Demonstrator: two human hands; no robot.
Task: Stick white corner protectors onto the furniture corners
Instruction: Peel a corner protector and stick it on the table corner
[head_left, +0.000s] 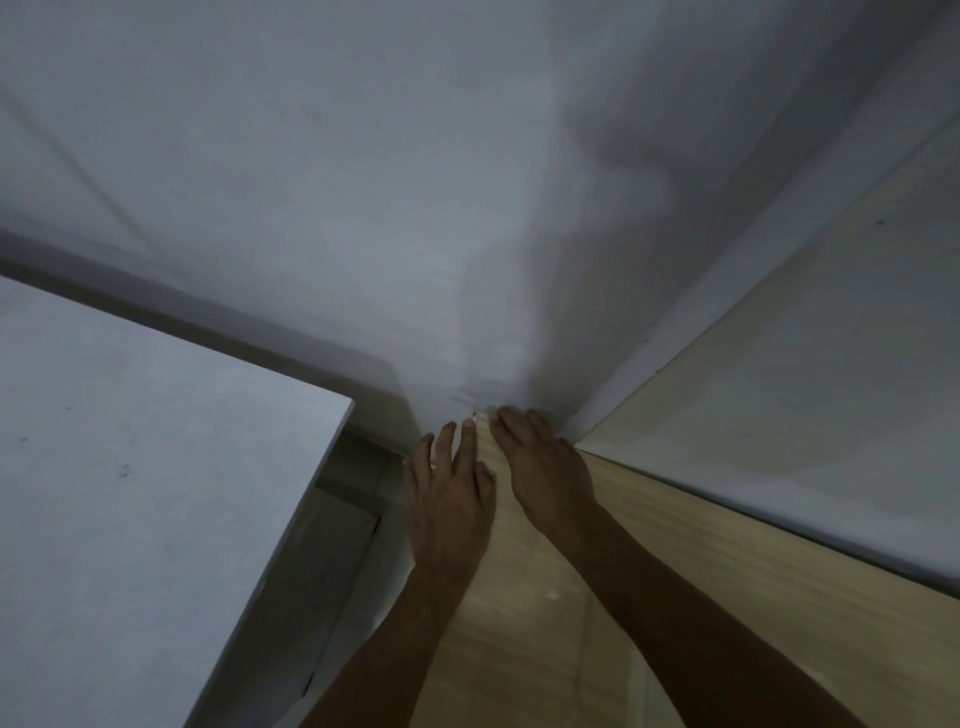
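Both hands lie flat, fingers spread, gripping nothing: left hand (451, 499) and right hand (545, 467) press the wooden furniture corner (485, 418). The protector is hidden; presumably light, pliable, best pressed along its edges.

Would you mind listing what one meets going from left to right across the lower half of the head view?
White furniture top → dark gap with tiled floor → left hand → right hand → light wood-grain panel → white panel.
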